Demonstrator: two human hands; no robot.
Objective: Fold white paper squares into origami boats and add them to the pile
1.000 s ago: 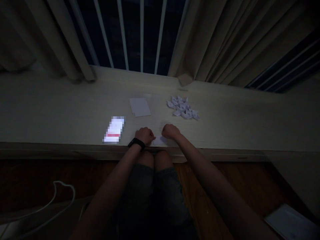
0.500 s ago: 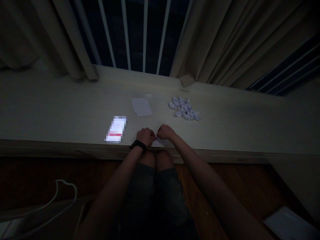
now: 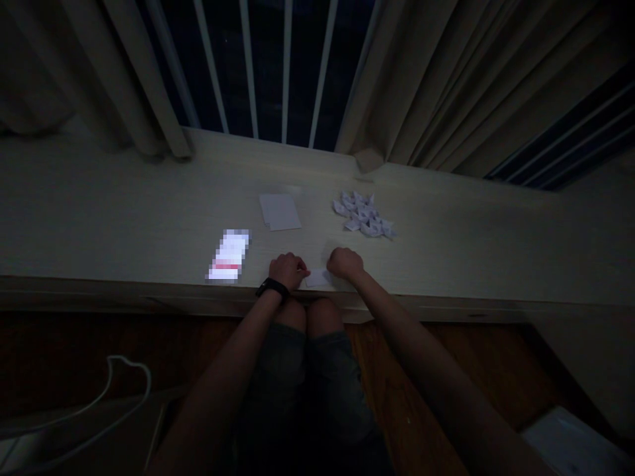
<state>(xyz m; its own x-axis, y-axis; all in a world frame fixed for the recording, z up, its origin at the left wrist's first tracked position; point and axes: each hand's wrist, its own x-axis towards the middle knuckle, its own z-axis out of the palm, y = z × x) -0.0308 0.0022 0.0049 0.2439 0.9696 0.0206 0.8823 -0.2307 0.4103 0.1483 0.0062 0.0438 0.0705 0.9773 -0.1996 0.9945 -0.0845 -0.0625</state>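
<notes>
A small white piece of paper [image 3: 317, 277] lies at the front edge of the pale ledge, between my two hands. My left hand [image 3: 288, 270], with a black band on its wrist, pinches the paper's left end between thumb and finger. My right hand [image 3: 346, 263] is curled over the paper's right end, its fingers closed on it; the fingertips are partly hidden. Beyond my right hand sits a cluster of several small folded white paper boats [image 3: 364, 215]. A stack of white paper sheets [image 3: 281, 211] lies farther back, past my left hand.
A lit phone [image 3: 229, 256], its screen blurred out, lies left of my left hand. The pale ledge [image 3: 124, 218] runs below a barred window [image 3: 268, 73] with beige curtains [image 3: 421, 86]. My knees are against its front. A white cable [image 3: 149, 377] hangs at lower left.
My right hand has slid to the right, along the paper and away from my left hand, so more of the paper shows. The left hand has hardly moved.
</notes>
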